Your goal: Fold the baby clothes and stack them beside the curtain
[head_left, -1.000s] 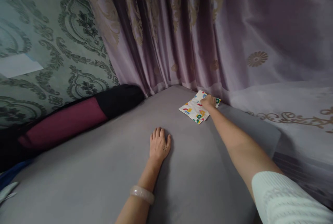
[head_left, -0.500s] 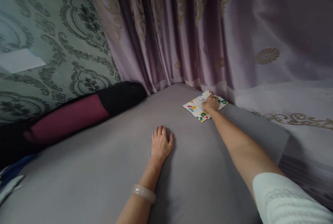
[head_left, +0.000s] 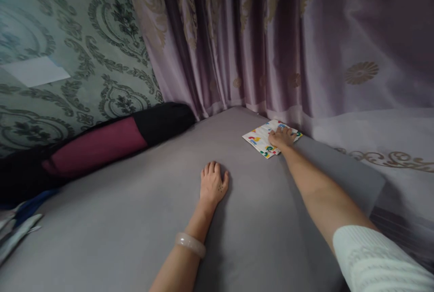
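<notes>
My left hand (head_left: 213, 182) lies flat, palm down, on the grey bed sheet (head_left: 135, 219), with its fingers a little apart and nothing in it. Far out to the right, my right hand (head_left: 281, 137) rests on a folded white cloth (head_left: 257, 137) printed with colourful shapes. Its fingers are stretched out over the top of the cloth, which lies flat near the bed's far corner. Part of the cloth is hidden under that hand.
A long black and dark pink bag (head_left: 98, 147) lies along the patterned wall (head_left: 118, 52). Purple curtains (head_left: 230, 48) hang behind the bed. Blue and pale fabric items (head_left: 25, 228) lie at the left edge. A white sheet (head_left: 37, 71) is on the wall.
My right hand's fingers have gone from curled to stretched out flat on the cloth. My left hand stays on the sheet. The view has shifted slightly.
</notes>
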Action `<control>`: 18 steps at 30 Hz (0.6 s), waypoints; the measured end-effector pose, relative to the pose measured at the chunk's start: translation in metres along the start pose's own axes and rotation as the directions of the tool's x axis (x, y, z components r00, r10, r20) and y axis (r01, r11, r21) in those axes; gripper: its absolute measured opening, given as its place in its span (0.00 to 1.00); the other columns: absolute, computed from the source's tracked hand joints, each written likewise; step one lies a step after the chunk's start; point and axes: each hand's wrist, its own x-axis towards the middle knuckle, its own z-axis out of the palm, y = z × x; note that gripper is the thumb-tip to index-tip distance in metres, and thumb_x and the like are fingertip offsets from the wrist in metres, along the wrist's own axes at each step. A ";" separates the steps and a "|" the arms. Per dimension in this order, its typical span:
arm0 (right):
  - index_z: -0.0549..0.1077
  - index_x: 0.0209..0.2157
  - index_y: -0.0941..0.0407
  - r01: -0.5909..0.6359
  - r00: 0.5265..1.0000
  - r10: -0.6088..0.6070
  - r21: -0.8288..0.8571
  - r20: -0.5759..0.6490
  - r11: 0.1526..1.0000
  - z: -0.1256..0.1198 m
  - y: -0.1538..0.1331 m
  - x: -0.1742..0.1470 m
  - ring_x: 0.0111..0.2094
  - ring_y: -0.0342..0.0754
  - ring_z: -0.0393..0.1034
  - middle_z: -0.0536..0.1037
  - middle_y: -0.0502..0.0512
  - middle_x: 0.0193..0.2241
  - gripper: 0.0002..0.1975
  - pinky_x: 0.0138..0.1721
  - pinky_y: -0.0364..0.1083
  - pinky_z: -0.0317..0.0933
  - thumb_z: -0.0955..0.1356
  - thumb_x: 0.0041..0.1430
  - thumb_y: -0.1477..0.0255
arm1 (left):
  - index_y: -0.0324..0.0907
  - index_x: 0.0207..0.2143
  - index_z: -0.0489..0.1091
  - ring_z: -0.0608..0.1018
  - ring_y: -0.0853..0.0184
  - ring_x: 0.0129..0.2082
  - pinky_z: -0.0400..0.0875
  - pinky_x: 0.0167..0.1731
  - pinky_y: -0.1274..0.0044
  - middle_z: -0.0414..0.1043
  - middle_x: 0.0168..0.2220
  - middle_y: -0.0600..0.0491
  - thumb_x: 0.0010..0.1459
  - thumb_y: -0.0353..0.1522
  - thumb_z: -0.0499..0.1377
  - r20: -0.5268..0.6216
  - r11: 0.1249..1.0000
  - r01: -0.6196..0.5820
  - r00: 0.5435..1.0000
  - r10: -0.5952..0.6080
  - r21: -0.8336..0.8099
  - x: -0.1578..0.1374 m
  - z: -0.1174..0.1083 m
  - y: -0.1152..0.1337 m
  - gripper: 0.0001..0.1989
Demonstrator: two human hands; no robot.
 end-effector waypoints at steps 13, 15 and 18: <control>0.54 0.66 0.58 0.257 0.964 -0.257 0.008 0.073 0.966 0.005 -0.065 -0.074 0.67 0.63 0.39 0.49 0.67 0.67 0.30 0.62 0.65 0.35 0.51 0.68 0.58 | 0.37 0.52 0.65 0.65 0.54 0.57 0.60 0.56 0.63 0.66 0.56 0.41 0.65 0.40 0.47 -0.001 1.000 0.013 1.000 -0.013 -0.002 -0.001 -0.004 0.002 0.20; 0.54 0.66 0.58 0.236 0.970 -0.235 -0.012 0.062 0.972 0.009 -0.068 -0.077 0.66 0.63 0.40 0.50 0.68 0.67 0.30 0.62 0.66 0.35 0.51 0.68 0.59 | 0.37 0.52 0.65 0.65 0.54 0.58 0.59 0.56 0.63 0.66 0.56 0.41 0.65 0.40 0.47 0.002 1.000 0.009 1.000 -0.009 -0.002 -0.001 -0.004 0.001 0.21; 0.54 0.66 0.58 0.230 0.972 -0.229 -0.019 0.051 0.973 0.012 -0.068 -0.076 0.66 0.63 0.42 0.52 0.67 0.66 0.30 0.61 0.66 0.36 0.51 0.68 0.59 | 0.37 0.53 0.65 0.65 0.54 0.58 0.59 0.56 0.64 0.66 0.56 0.42 0.65 0.40 0.47 0.005 1.000 0.010 1.000 -0.010 -0.010 -0.001 -0.002 0.001 0.21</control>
